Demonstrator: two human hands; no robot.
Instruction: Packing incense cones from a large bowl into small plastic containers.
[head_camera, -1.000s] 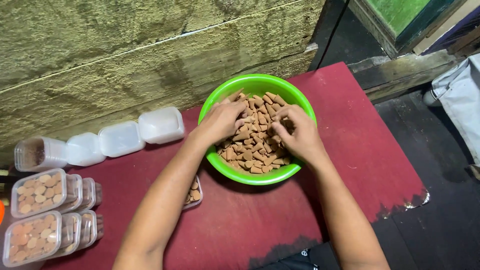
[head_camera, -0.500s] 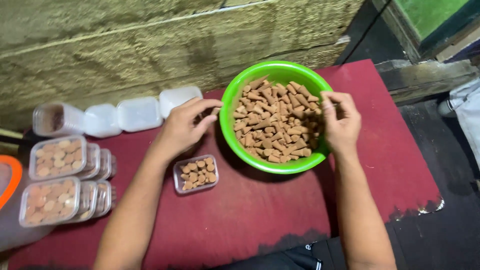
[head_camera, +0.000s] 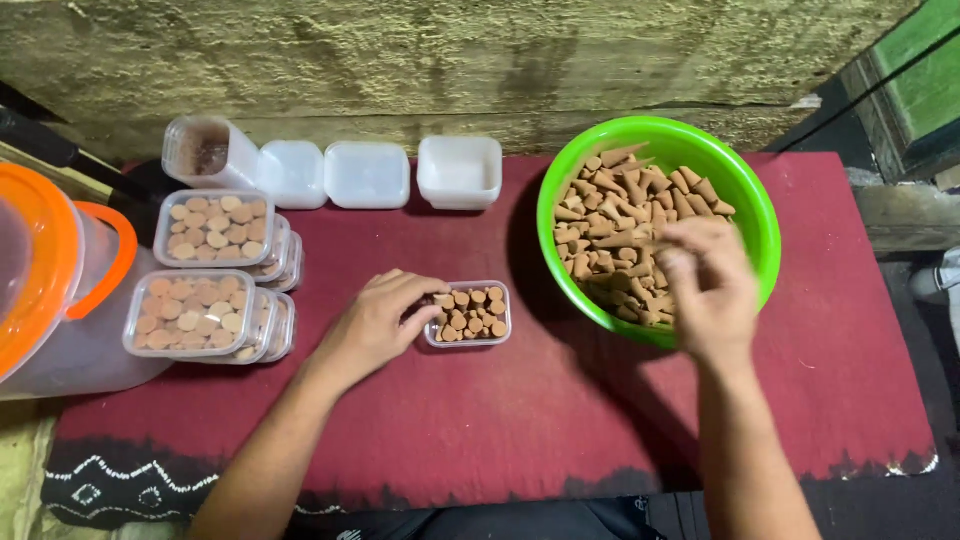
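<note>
Rough, weathered wall ran behind a low surface covered by a dark red cloth (head_camera: 560, 420) with a patterned black hem. On it, the left hand (head_camera: 375, 325) rested beside a small clear plastic box (head_camera: 468, 314), its fingers curled loosely together and its fingertips touching the box's near wall, steadying it rather than pinching anything. That box, directly at those fingertips, was mostly filled with brown cones standing on end. Beyond it and to the right, the right hand (head_camera: 705, 290) hovered over the near rim of a green bowl (head_camera: 755, 215) heaped with more brown incense cones (head_camera: 625, 215); the hand was blurred, so I cannot tell whether its fingers pinched any cones or were merely bunched. To the left of the left hand sat stacks of filled boxes (head_camera: 205, 270), and farther out an orange-rimmed jug (head_camera: 60, 290). Past the left hand's knuckles, against the wall, stood a row of empty white tubs (head_camera: 365, 172). By their look, the cones would be light, dry and brittle, likely to chip at the tips, so best taken gently by the thick base; the thin box would probably slide and flex unless held by its side walls.
</note>
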